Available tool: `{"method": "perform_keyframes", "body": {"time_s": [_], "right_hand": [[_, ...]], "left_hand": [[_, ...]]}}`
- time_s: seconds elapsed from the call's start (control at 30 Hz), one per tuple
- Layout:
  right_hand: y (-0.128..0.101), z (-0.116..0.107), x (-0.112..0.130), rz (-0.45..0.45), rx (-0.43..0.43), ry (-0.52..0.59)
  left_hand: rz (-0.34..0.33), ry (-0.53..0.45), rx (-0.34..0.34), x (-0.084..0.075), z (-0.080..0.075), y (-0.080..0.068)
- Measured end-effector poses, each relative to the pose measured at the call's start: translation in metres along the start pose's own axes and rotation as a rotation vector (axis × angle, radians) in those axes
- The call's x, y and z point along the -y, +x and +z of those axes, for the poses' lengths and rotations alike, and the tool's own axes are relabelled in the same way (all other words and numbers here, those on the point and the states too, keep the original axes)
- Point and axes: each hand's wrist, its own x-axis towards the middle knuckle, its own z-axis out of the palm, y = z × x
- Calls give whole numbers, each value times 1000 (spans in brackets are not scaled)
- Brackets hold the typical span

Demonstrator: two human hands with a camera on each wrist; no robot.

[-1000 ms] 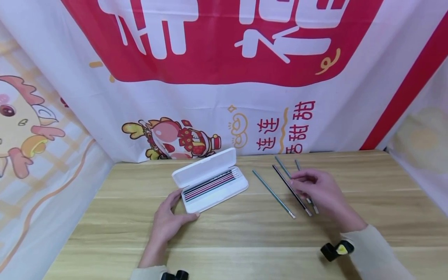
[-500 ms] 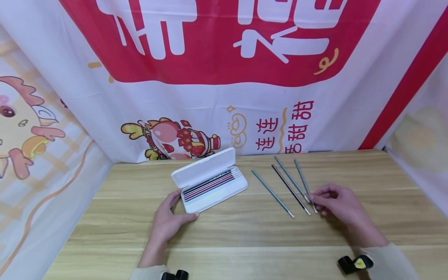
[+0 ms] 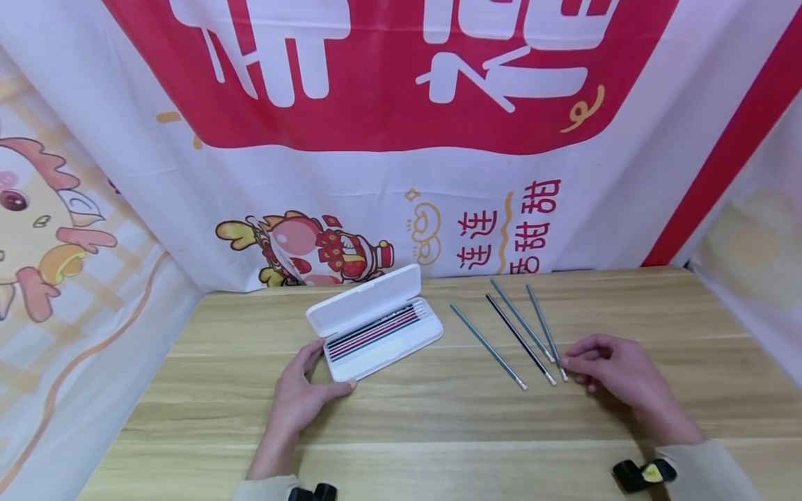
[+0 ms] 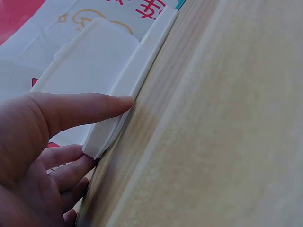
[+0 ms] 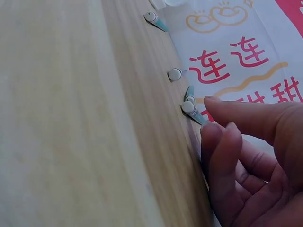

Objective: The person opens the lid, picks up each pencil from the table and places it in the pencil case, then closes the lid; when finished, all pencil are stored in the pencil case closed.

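A white pencil case [image 3: 388, 348] lies with its lid raised, several pencils [image 3: 374, 332] in a row inside. My left hand [image 3: 302, 393] holds its near left corner; in the left wrist view the thumb [image 4: 94, 109] lies along the front wall and other fingers touch the end. On the table to the right are a green pencil [image 3: 489, 346], a dark pencil [image 3: 521, 339], and two more bluish-green ones. Beside the eraser end of the rightmost pencil [image 3: 544, 323] is my right hand [image 3: 617, 365], fingers loosely bent, a gap between thumb and index finger; contact is unclear.
The wooden table [image 3: 438, 431] extends in front of the case and around both hands. A printed cloth [image 3: 376, 174] with red and white lettering hangs along its back edge, and more cloth hangs at the sides.
My right hand has drawn back toward the near right, from over the pencils to beside the eraser end of the rightmost one. The left hand and pencil case have stayed put.
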Motion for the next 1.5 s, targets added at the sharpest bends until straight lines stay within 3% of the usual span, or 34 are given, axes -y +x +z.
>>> {"method": "perform_keyframes", "body": {"time_s": [0.3,1.5], "right_hand": [[2,3,5,5,-27,-93],[-5,-3,9,46,-9,-196]], "left_hand": [[-12,-13,-2,0,-1,0],[-2,-6,3,0,0,-1]]}}
